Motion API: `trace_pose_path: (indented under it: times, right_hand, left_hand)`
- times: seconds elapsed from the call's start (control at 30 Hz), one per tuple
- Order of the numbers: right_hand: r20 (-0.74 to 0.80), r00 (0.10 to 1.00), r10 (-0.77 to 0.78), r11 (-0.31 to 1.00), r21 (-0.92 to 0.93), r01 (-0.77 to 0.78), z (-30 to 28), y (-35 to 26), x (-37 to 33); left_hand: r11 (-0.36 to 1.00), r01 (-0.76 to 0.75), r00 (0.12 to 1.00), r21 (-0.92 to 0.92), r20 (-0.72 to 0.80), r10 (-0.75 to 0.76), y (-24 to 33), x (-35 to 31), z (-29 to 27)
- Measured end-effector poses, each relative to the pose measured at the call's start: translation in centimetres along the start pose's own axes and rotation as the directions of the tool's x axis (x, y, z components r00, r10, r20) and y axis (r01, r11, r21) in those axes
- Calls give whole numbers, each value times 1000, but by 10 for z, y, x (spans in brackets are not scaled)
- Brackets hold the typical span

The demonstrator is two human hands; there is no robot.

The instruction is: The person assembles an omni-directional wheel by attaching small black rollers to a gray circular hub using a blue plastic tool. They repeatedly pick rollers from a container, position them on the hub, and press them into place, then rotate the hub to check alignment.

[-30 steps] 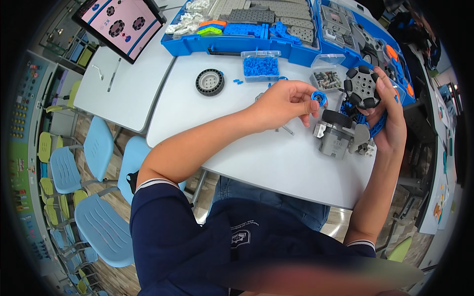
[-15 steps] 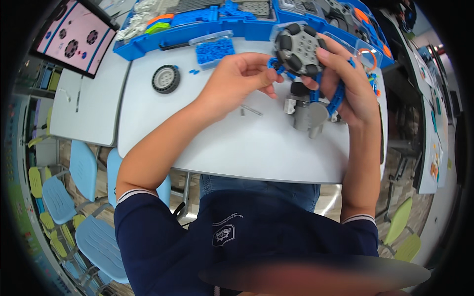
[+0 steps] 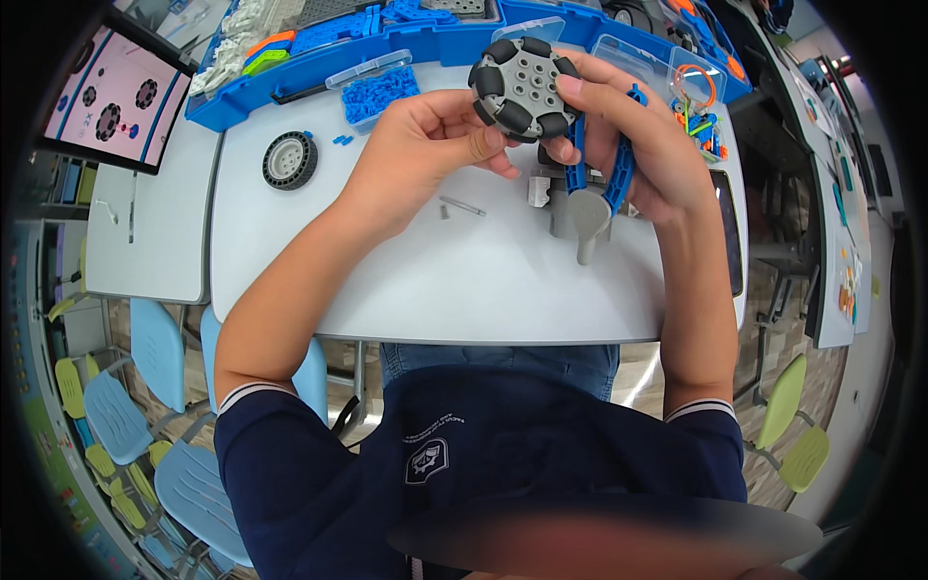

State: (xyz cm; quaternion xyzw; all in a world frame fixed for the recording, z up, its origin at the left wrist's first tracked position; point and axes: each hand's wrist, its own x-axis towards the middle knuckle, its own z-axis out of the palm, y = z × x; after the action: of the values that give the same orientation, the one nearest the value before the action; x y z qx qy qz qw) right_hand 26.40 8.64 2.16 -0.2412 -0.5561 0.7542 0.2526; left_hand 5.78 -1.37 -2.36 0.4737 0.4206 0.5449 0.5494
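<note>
An omni wheel [image 3: 532, 89], with a grey hub and black rollers round its rim, is held up above the table by my right hand [image 3: 650, 135]. The thumb lies on the hub face, with other fingers behind. Curved blue beams [image 3: 623, 174] joined to a grey rounded piece [image 3: 588, 215] hang below this hand. My left hand [image 3: 416, 145] is closed at the wheel's lower left edge, thumb and fingers pinched together; whatever they pinch is hidden behind the wheel. Below the wheel, a grey motor-like block [image 3: 564, 220] with a white part rests on the table, partly covered.
A grey axle [image 3: 463, 205] and a short grey piece [image 3: 445, 212] lie mid-table. Further left are a black-tyred wheel [image 3: 290, 160] and a box of blue pins [image 3: 380, 94]. A blue parts case [image 3: 309, 70] spans the back; a screen [image 3: 108, 101] stands left, a dark flat device [image 3: 727, 232] right.
My left fingers have moved in against the wheel's edge, and the small blue connector seen at them is now out of sight. The whole view has shifted slightly.
</note>
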Motion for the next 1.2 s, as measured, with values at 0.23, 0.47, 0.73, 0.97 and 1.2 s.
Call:
trace_pose_path:
  times: [0.23,0.47,0.73,0.97,1.2]
  right_hand:
    - [26,998,-63,994,88,60,-3,-1,3]
    - [13,998,-67,993,96,65,-4,3,4]
    - [-16,999,-32,998,49,33,2,5,3]
    - [-64,998,-13,996,-83,7,13,6,-3]
    - [-96,995,-18,986,-168,1,22,2,-6]
  left_hand:
    - [995,86,996,-41,2,-86,5,0,1]
    - [990,137,987,-26,-81,-139,7,-1,6]
    - [980,99,994,-173,-30,-106,5,1,1]
    - [983,63,994,-171,-82,-78,4,-1,3]
    - [965,54,997,-255,-33,-64,0,2,-1]
